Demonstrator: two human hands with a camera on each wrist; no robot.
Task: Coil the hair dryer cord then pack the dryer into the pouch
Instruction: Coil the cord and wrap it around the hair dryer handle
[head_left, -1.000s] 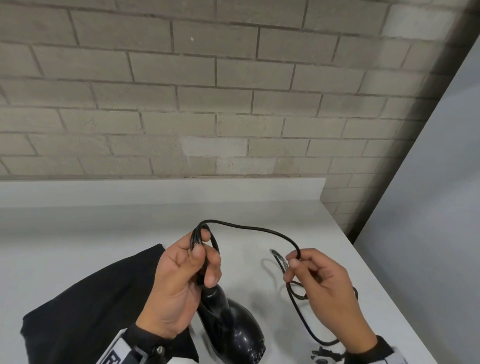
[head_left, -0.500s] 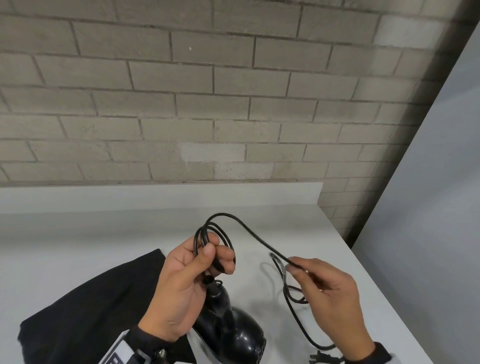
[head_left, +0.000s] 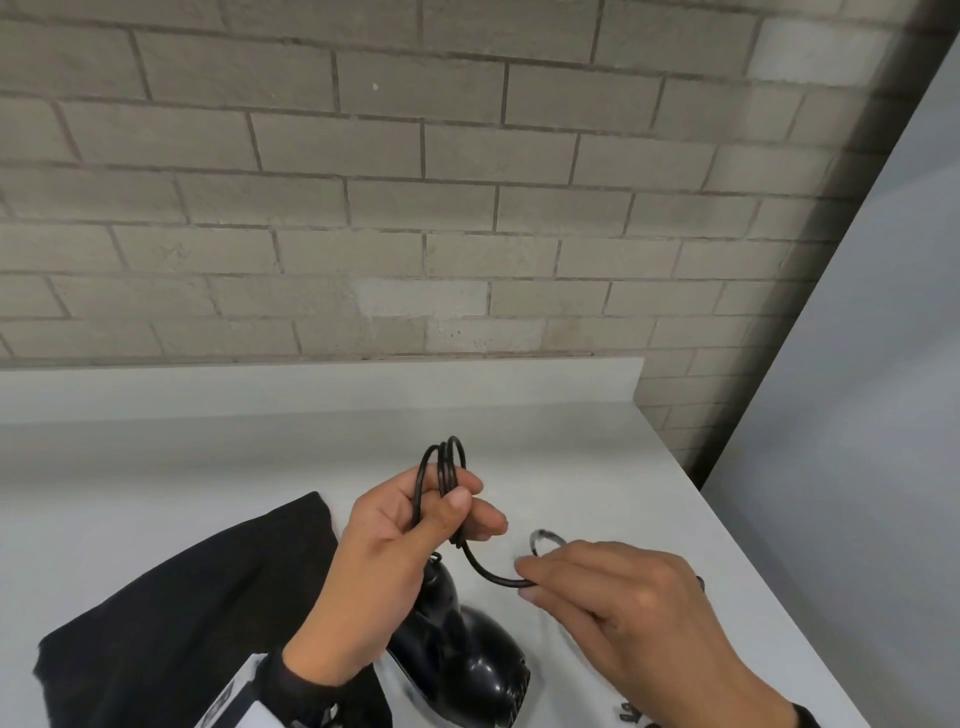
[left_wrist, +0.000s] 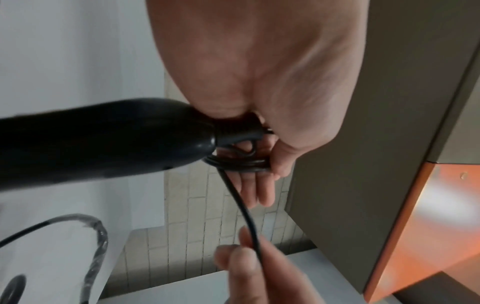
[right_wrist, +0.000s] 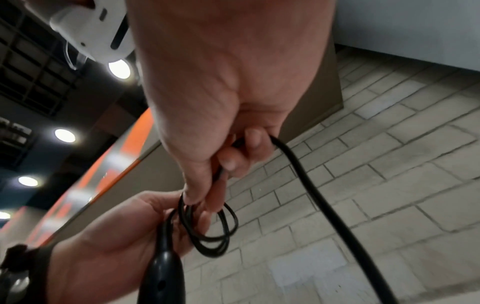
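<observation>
One black hair dryer (head_left: 467, 660) is above the white counter (head_left: 208, 467), beside one black pouch (head_left: 171, 613) lying flat. Left hand (head_left: 395, 566) pinches three cord (head_left: 488, 569) loops at the handle end. Right hand (head_left: 623, 613) pinches the single free run of cord, near the left.

A pale grey surface (head_left: 156, 467) against a brick wall carries a flat black pouch (head_left: 156, 623) at left, with a black hair dryer (head_left: 467, 665) beside it.
</observation>
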